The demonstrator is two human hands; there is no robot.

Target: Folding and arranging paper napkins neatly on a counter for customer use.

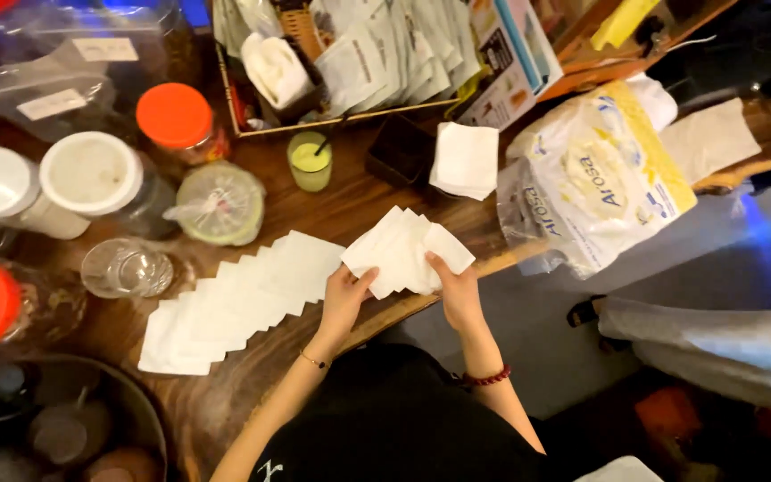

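Observation:
Both my hands hold a fanned stack of white paper napkins (403, 250) just above the wooden table's (359, 201) front edge. My left hand (345, 295) grips the stack's lower left side, thumb on top. My right hand (457, 290) pinches its lower right part. To the left, a row of overlapping white napkins (234, 299) lies spread flat on the table, its near end close to my left hand.
A small cup of yellow liquid (310, 161), a folded napkin pile (466, 159), a large plastic bag of napkins (595, 192), lidded jars (91, 174), an empty glass (127, 268) and a wire basket of packets (350, 62) crowd the table. A dark pot (55, 419) sits lower left.

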